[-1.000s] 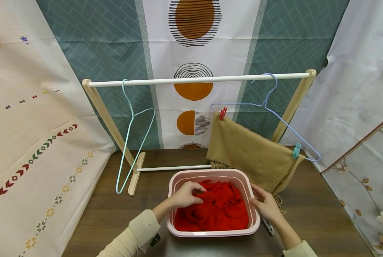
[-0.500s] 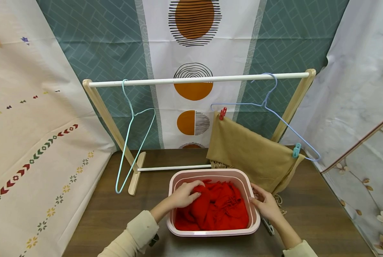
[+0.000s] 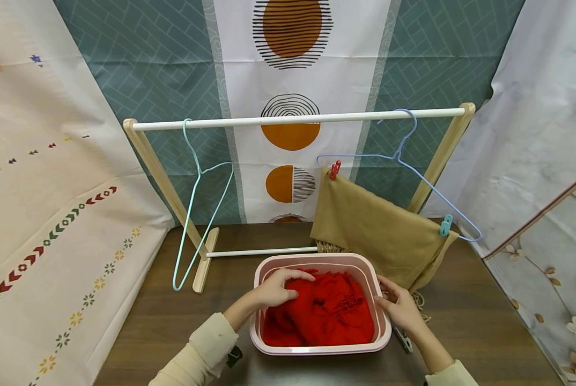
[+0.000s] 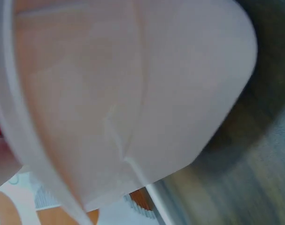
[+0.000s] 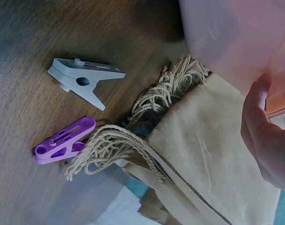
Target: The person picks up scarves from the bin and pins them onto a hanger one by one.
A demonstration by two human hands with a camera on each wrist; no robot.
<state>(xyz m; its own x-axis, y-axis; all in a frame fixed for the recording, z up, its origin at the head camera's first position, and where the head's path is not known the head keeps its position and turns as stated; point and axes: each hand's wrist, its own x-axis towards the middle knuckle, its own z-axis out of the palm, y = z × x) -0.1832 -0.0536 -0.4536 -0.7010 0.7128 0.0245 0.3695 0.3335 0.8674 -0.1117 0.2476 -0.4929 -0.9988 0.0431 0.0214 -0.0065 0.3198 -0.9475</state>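
Note:
A pink plastic basin [image 3: 319, 351] stands at the front of the table with a rumpled red fringed scarf [image 3: 326, 321] in it. My left hand [image 3: 275, 289] reaches over the basin's left side and holds a fold of the scarf between fingers and thumb. The left wrist view shows mostly the basin's outer wall [image 4: 133, 93], with a sliver of the hand at its left edge. On the right, my right hand [image 3: 401, 306] grips the basin's rim, thumb at the top edge and fingers outside. The right wrist view shows that hand on the pink wall [image 5: 231, 37].
Behind stands a rack with a white rail [image 3: 288, 120]. A mint hanger [image 3: 191, 214] hangs bare at left; a blue hanger [image 3: 428, 182] carries a tan fringed cloth [image 3: 375, 214], clipped by red [image 3: 335, 170] and teal [image 3: 445, 225] pegs. Grey [image 5: 83, 79] and purple [image 5: 65, 140] pegs lie on the table.
My left hand has shifted slightly up and left, and the scarf fold under it has risen and spread. The right hand and basin have stayed put.

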